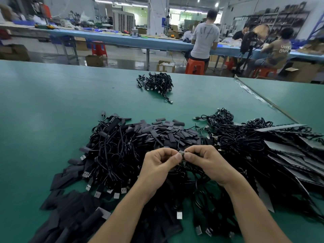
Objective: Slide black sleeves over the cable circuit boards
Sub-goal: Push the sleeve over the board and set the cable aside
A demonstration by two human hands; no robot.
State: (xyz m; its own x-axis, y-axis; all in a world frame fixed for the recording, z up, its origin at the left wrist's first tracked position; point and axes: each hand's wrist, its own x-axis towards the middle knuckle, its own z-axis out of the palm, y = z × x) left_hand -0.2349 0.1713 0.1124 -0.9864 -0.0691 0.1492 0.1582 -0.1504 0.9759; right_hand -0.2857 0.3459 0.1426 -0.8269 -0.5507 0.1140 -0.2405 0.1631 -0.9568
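My left hand (158, 165) and my right hand (208, 163) meet above the cable heap, fingertips together. Between them they pinch a small circuit board (181, 152) on a thin black cable that runs up and away. A black sleeve seems to sit at the board's right end under my right fingers, mostly hidden. Loose black sleeves (168, 132) lie in a flat pile just beyond my hands. Another bare circuit board (199, 128) shows on the cables to the right.
Tangled black USB cables (112, 155) cover the green table (43, 111) left and under my arms. More cables (245, 137) and grey strips lie right. A small cable bundle (157, 83) sits farther back. People sit at a blue bench behind.
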